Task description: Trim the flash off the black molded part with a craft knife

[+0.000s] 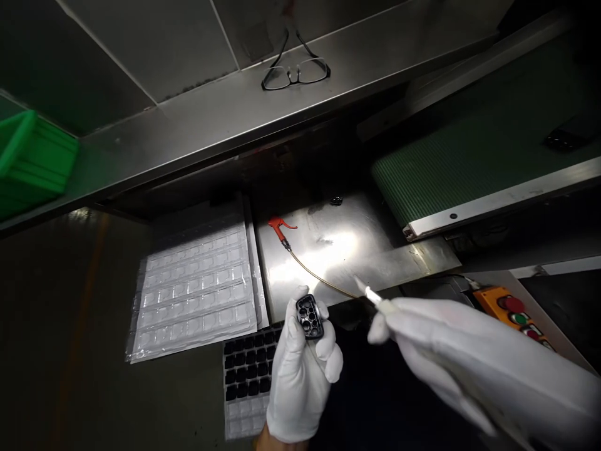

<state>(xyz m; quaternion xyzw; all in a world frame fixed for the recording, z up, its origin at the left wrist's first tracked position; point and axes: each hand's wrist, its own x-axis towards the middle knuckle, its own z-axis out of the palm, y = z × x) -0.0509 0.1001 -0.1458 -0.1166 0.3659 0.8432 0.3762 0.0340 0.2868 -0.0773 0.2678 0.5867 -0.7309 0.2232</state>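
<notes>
Nearest the camera, both hands wear white fabric gloves. The left hand (300, 369) is closed around a small black part (310, 316), pinched between thumb and fingertips and lifted so that its face, moulded with a grid of rounded openings, is turned up toward the viewer; this pose seems chosen to bring the part under the light. The right hand (422, 332) is closed on a slim white tool (370, 293), held like a pen with its pale tip pointing left toward the part but apart from it. Below the left hand lies a clear blister tray (244, 382) whose upper pockets hold rows of black parts while the lower pockets show none, so the held part sits just above its fellows. To the left, a stack of clear, glossy trays (197, 288) with ribbed rows of shallow pockets rests on the dark bench. Beyond the hands a brushed steel plate (338, 250) glares under a lamp; on it lies a red air gun (280, 227) with a thin hose (314, 275) running toward the right hand. At right, an orange control box (509, 310) carries red and green buttons. Farther off, a green ribbed conveyor belt (469, 163) slopes behind a metal rail. On the steel shelf (188, 131) above rest black-framed glasses (295, 72), and at far left stands a green plastic bin (32, 160).
</notes>
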